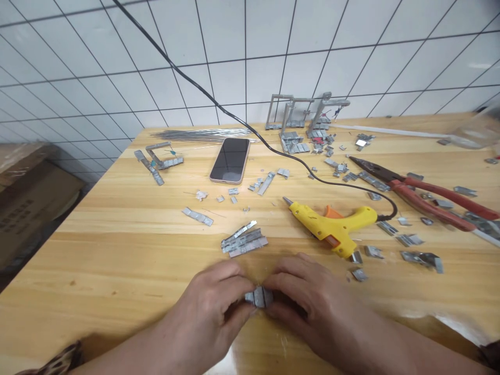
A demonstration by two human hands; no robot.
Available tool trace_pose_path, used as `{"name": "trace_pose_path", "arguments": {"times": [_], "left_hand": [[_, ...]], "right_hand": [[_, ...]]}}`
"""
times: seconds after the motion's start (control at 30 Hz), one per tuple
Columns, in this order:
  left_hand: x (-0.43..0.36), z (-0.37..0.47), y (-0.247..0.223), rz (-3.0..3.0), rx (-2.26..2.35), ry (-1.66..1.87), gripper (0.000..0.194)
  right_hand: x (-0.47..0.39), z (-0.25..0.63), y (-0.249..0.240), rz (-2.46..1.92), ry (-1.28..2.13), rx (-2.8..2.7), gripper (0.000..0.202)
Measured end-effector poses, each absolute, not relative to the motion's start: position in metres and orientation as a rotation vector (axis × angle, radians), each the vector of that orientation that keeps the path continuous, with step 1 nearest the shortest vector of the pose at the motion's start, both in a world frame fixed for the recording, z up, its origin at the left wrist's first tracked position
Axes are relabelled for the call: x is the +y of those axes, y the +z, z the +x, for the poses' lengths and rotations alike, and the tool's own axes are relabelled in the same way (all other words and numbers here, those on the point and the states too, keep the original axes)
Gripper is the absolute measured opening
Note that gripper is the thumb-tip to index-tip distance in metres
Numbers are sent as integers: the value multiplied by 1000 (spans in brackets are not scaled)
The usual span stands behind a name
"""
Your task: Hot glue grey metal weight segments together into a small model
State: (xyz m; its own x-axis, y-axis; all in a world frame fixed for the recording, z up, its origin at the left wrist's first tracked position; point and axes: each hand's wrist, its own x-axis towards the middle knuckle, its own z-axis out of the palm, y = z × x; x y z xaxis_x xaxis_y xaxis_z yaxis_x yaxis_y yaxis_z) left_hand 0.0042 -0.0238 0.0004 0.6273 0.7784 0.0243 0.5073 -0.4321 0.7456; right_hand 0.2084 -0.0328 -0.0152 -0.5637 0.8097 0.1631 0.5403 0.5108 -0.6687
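Note:
Between the fingertips of my left hand [219, 302] and my right hand [308, 302] is a small grey metal piece [258, 297] with ridges across it. Both hands pinch it from opposite sides, low over the front of the table; its ends are hidden by my fingers. Just beyond my hands lie several grey metal strips [244, 239] in a small pile. To the right of these rests a yellow hot glue gun [332, 226] with an orange trigger, on its side, nozzle pointing left.
Pliers [429, 195] with red handles lie at the right among scattered metal bits. A phone [230, 160] lies farther back, beside thin metal rods [203, 135]. Small metal frames [297, 122] stand near the tiled wall. A black cable [219, 104] crosses to the glue gun. Cardboard boxes [35, 208] sit left.

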Motion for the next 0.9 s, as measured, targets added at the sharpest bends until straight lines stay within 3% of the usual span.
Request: {"name": "trace_pose_path", "arguments": {"times": [0.47, 0.67, 0.9], "left_hand": [[-22, -1, 4, 2212, 1024, 451, 14], [-25, -3, 5, 2194, 1030, 442, 24], [-26, 3, 2, 2227, 1004, 467, 9]], "right_hand": [[-34, 213, 3, -1196, 724, -2380, 6], [-35, 221, 4, -1261, 634, -2416, 1], [-36, 217, -4, -1212, 580, -2455, 9]]}}
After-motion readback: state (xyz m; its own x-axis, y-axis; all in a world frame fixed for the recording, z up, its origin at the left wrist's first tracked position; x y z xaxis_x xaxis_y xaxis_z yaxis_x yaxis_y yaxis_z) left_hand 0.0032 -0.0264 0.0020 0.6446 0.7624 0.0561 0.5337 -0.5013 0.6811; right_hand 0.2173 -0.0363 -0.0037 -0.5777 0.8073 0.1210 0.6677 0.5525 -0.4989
